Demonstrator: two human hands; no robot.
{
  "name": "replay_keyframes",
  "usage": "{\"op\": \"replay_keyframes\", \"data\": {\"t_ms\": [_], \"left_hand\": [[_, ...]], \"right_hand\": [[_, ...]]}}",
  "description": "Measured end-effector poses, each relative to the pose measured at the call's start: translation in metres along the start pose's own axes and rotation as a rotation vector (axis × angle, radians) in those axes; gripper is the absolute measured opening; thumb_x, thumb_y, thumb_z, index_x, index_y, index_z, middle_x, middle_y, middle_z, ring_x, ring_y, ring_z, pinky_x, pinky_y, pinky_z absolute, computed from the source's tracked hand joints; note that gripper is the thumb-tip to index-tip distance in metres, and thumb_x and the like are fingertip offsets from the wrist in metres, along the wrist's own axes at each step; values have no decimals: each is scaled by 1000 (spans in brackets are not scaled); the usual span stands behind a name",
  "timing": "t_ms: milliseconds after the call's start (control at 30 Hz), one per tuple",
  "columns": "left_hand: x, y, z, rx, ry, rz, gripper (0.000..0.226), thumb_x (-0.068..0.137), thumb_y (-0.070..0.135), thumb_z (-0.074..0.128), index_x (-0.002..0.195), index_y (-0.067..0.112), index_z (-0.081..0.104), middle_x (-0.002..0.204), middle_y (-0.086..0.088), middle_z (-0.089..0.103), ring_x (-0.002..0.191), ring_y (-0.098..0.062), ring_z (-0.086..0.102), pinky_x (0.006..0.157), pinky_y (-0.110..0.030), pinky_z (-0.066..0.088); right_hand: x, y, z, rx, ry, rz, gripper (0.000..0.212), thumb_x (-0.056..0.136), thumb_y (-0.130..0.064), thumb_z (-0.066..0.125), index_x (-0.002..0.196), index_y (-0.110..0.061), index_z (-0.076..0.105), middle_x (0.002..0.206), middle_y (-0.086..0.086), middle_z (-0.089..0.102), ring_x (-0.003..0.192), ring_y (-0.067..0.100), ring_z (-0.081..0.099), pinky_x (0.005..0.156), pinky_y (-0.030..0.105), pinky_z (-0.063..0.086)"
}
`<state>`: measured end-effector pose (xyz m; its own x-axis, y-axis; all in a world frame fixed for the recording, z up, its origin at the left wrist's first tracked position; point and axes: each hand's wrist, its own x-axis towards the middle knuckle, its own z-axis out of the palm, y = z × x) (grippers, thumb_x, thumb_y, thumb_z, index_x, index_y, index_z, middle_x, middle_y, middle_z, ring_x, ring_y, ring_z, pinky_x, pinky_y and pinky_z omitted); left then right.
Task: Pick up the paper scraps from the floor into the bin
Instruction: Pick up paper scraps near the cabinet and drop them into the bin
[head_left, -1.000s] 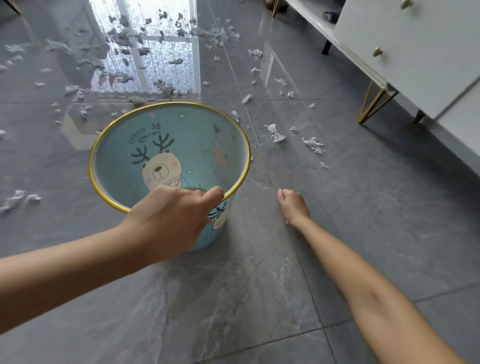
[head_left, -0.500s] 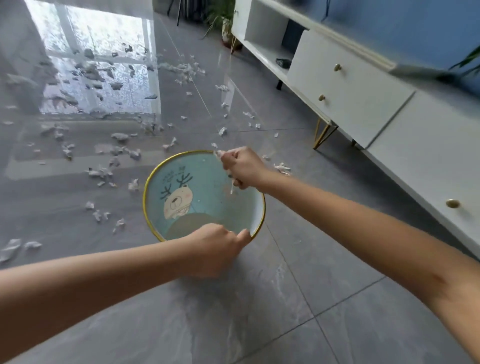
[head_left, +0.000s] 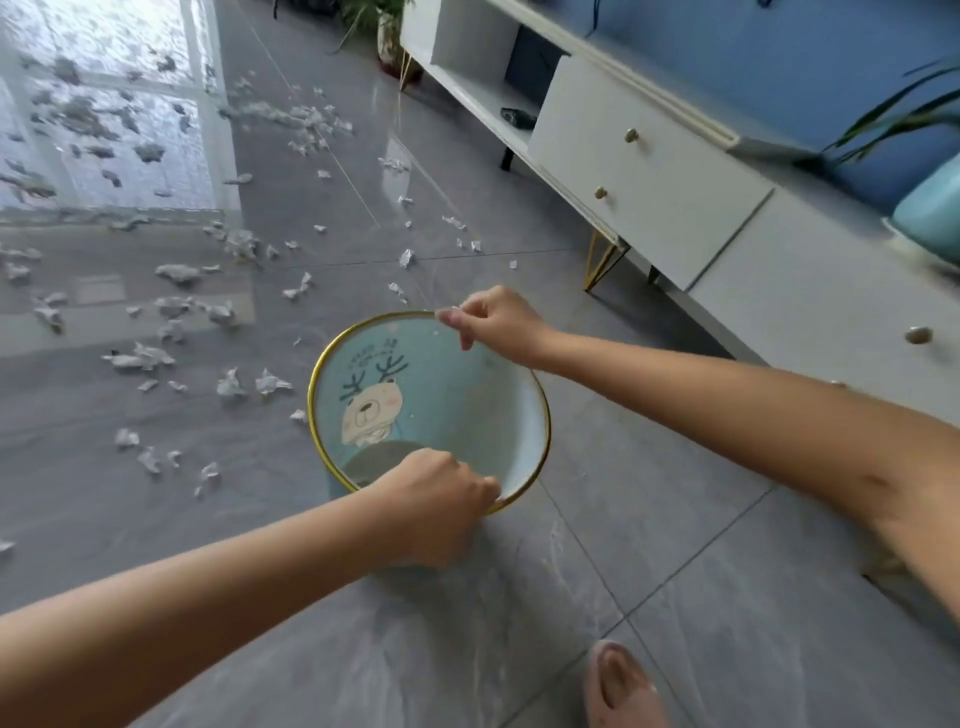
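A light-blue bin (head_left: 540, 400) with a gold rim and a reindeer-bear picture inside stands on the grey tile floor. My left hand (head_left: 431, 499) grips its near rim. My right hand (head_left: 498, 325) hovers over the far rim, fingertips pinched on what looks like a small pale paper scrap (head_left: 445, 314). White paper scraps (head_left: 270, 384) lie scattered over the floor to the left of the bin and beyond it, thickest toward the bright window reflection. Those nearest the bin sit just left of its rim.
A long white cabinet (head_left: 649, 176) with gold knobs and gold legs (head_left: 602, 260) runs along the right. A potted plant (head_left: 389, 47) stands at its far end. My slippered foot (head_left: 618, 686) is at the bottom edge.
One second ago my right hand was down on the floor right of the bin. It then rose with scraps and now sits over the far rim. My view has lifted and pulled back.
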<state>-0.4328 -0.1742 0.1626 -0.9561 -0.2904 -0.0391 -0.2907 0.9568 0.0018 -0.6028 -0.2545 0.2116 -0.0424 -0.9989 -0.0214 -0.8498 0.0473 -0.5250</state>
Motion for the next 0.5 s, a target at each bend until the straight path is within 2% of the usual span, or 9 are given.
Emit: {"op": "replay_keyframes", "data": {"t_ms": [33, 100, 167, 200, 267, 333, 433, 500], "left_hand": [[0, 1, 1, -11, -6, -19, 30, 83, 42, 50, 100, 18, 55, 94, -9, 66, 92, -34, 62, 64, -30, 38], [8, 4, -5, -58, -7, -93, 52, 82, 64, 43, 98, 17, 57, 91, -7, 67, 91, -33, 62, 64, -30, 35], [17, 1, -18, -105, -2, -169, 64, 81, 74, 31, 102, 19, 56, 93, -4, 66, 90, -30, 62, 66, -31, 36], [27, -1, -22, -100, 14, -195, 62, 83, 74, 27, 104, 21, 53, 96, -2, 66, 91, -29, 62, 66, -31, 37], [50, -6, -29, -63, 53, -249, 54, 87, 68, 24, 107, 24, 48, 103, 3, 64, 91, -25, 62, 58, -29, 34], [72, -6, -32, -51, 43, -320, 49, 87, 68, 23, 101, 27, 46, 102, 8, 62, 86, -22, 61, 47, -27, 24], [97, 3, -27, -26, -21, -407, 60, 79, 77, 25, 87, 23, 49, 77, 7, 58, 70, -24, 53, 49, -27, 27], [108, 12, -21, -47, -53, -464, 59, 77, 77, 33, 75, 20, 47, 62, 4, 46, 64, -26, 48, 54, -28, 31]], "right_hand": [[6, 8, 0, 24, 126, 9, 41, 93, -32, 53, 60, -11, 66, 60, 1, 63, 59, 12, 55, 63, 27, 37], [21, 36, -4, 81, 333, 57, 44, 97, -26, 44, 68, -3, 67, 74, 10, 68, 65, 15, 56, 65, 27, 38], [31, 74, -10, 115, 430, 163, 40, 97, -22, 41, 76, -1, 67, 83, 14, 69, 74, 20, 58, 66, 28, 38], [34, 97, -10, 113, 432, 210, 36, 96, -21, 41, 79, -2, 65, 85, 15, 68, 77, 23, 58, 66, 29, 37], [31, 152, -1, 15, 338, 292, 30, 95, -23, 40, 79, -4, 58, 88, 17, 65, 84, 31, 59, 64, 32, 37], [3, 211, 17, -226, 155, 355, 33, 95, -32, 39, 76, -9, 53, 90, 19, 64, 85, 35, 60, 62, 32, 35], [-66, 290, 47, -526, -72, 364, 57, 91, -52, 28, 84, -7, 61, 94, 20, 67, 90, 34, 63, 69, 33, 41], [-111, 322, 66, -623, -75, 330, 70, 80, -62, 19, 84, -8, 63, 87, 17, 69, 86, 33, 65, 74, 34, 44]]}}
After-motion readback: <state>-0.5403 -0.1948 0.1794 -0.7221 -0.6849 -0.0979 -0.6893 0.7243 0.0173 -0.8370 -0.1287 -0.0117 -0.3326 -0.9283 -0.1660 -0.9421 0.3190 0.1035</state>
